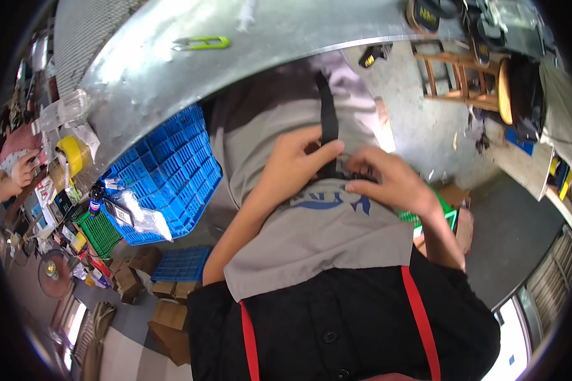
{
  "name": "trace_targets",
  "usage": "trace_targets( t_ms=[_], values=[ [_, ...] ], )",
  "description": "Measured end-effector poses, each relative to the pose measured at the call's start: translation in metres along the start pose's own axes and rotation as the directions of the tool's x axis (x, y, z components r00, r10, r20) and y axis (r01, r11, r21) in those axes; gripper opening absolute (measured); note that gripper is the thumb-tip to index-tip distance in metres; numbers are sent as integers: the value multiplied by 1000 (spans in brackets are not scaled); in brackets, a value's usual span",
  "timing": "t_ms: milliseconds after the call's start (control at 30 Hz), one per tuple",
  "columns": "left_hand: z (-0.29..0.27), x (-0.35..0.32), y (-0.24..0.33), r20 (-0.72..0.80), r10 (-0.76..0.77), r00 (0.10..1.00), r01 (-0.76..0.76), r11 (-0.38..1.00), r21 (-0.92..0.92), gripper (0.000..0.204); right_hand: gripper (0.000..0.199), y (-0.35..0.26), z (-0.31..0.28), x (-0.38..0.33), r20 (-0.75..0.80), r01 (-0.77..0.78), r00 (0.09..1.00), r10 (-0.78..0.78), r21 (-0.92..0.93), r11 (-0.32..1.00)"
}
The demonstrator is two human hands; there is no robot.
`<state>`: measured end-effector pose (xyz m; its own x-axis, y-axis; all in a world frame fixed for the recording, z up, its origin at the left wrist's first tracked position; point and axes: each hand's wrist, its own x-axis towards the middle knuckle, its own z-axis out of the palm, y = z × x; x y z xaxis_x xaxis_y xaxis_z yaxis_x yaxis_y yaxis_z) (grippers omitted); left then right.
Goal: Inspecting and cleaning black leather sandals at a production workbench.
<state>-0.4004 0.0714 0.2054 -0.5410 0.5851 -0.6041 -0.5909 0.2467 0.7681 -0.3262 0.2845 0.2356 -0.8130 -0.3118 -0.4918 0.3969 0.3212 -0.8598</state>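
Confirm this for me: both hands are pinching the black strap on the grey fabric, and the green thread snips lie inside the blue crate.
Not quite. The head view shows the green thread snips lying on the metal table, not inside the blue crate. The rest holds: left hand and right hand pinch the black strap on the grey fabric.

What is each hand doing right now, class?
Left hand: closed, pinching the black strap.
Right hand: closed on the strap's lower end.

Bright daylight scene, white glare on the metal counter (171, 70), sunlit floor patch at upper right, strong fisheye bending, dark vignette corners, soft blur toward edges
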Motion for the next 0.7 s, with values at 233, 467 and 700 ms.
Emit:
trace_targets(
  t_ms=[233, 467, 700],
  values=[
    [-8, -12, -27, -159, -31, 987, -34, 920, -392, 24, 31, -3, 2, -2, 53, 66, 997, -59, -152, 986],
    [-25, -50, -47, -353, -39, 935, -166, 831, -531, 22, 25, -15, 18, 30, 80, 84, 994, -79, -65, 994],
    [-32, -96, -78, -548, -85, 832, -282, 787, -549, 20, 24, -17, 30, 70, 281, 357, 906, -317, -105, 928]
  ],
)
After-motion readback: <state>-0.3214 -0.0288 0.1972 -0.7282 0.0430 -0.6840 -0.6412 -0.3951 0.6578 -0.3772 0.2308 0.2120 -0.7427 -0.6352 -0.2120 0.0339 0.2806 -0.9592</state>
